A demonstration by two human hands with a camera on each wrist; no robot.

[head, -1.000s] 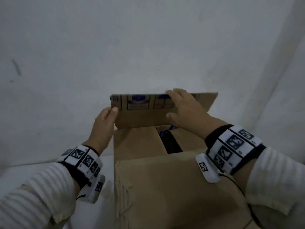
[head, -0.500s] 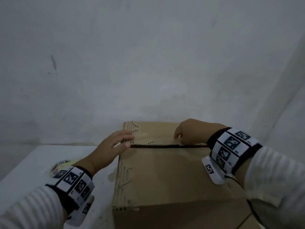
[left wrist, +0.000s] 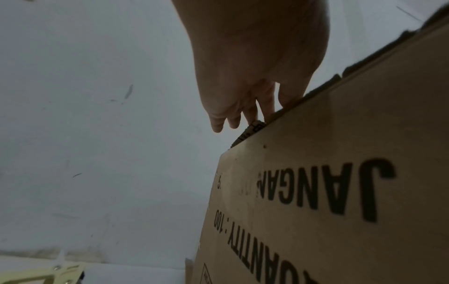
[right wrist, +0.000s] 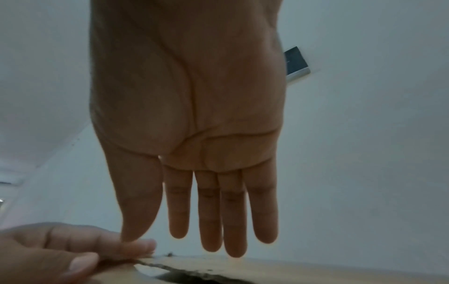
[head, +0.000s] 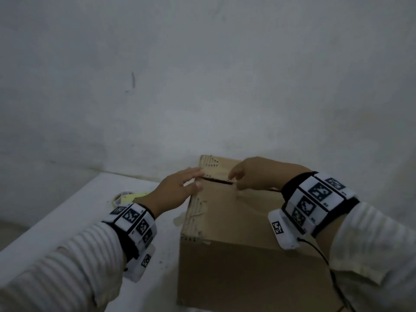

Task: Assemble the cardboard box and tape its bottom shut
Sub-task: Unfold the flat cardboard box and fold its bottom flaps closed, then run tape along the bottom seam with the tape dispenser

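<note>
— What have you got under your hands?

— A brown corrugated cardboard box (head: 236,224) standing on a white table (head: 67,221) against a rough, scuffed white wall (head: 202,75). Its 2 top flaps are folded down flat, with a thin dark slit between them. The left edge is ragged, the torn fluting showing along it. In my left wrist view the side panel carries black print, upside down: "JANGAN" and "QUANTITY : 100".

— And your grip?

— My left hand (head: 177,190) lies with fingers straight and loose, the tips resting on the flap edge by the left end of the slit, clasping nothing. My right hand (head: 258,174) is over the far flap; in the right wrist view its fingers hang straight and together, holding nothing, just above the cardboard.

— Anything else on the table?

— A tape dispenser (head: 126,197), pale yellow, just beyond my left wrist, partly hidden, apart from the box.

— What differs from 1 second ago?

— Then the far flap stood upright, held by both my hands, and the box was open. Half a second ago it was already down; since then my hands have hardly shifted.
</note>
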